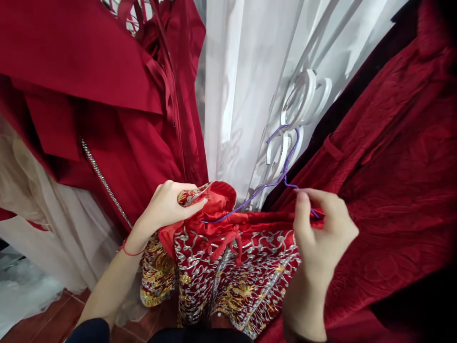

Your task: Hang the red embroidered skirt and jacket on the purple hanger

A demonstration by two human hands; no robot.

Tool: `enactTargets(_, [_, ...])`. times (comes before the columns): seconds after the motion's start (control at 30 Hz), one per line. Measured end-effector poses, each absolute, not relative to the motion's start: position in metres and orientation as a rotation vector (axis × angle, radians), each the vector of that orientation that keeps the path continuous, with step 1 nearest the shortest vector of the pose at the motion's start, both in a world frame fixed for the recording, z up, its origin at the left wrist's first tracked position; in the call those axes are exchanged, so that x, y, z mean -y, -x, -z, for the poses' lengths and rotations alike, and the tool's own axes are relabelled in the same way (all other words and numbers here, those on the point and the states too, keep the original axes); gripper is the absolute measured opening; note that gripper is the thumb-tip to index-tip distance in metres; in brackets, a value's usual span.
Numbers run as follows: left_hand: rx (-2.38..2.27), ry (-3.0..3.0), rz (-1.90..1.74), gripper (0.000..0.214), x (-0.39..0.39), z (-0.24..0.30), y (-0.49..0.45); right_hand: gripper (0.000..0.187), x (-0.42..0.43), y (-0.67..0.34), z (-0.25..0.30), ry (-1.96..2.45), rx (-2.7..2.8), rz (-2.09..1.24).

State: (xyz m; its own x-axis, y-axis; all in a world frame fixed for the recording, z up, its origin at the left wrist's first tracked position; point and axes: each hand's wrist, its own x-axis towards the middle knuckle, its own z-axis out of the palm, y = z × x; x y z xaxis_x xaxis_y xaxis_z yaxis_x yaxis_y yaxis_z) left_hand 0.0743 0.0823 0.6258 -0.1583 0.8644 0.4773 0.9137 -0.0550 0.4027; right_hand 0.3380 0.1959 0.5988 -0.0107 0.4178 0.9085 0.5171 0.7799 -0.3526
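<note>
My left hand (171,205) is closed on the gathered edge of a red embroidered skirt (243,276), which has silver and gold patterns and a red satin waistband with a tied cord. Inside the waistband sits a purple wire hanger (257,193), its hook pointing up beside white metal rings. On the right, my right hand (323,228) pinches the hanger's right arm between thumb and forefinger. The far end of that arm shows just past my fingers, near the waistband's right side.
Red garments (117,119) hang on the left, with a pale sheer garment (78,233) below them. White fabric (235,95) hangs behind the white rings (300,97). Dark red patterned cloth (396,190) fills the right side. Reddish floor tiles (50,317) show at lower left.
</note>
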Motion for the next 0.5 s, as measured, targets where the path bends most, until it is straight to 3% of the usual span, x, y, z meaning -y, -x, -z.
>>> enactTargets(0.13, [2.091,1.949,1.025,0.034,-0.095,-0.641,-0.080,0.041,-0.237,-0.369,-0.624,1.177,2.016,-0.190])
enactTargets(0.3, [2.148,1.768,0.753,0.048,-0.134,-0.675,-0.097,0.062,-0.291,-0.373,-0.663,0.901,2.678,-1.087])
enactTargets(0.5, [2.126,1.659,0.562,0.059,-0.163,-0.704,-0.135,0.078,-0.318,-0.335,-0.657,0.836,3.146,-1.380])
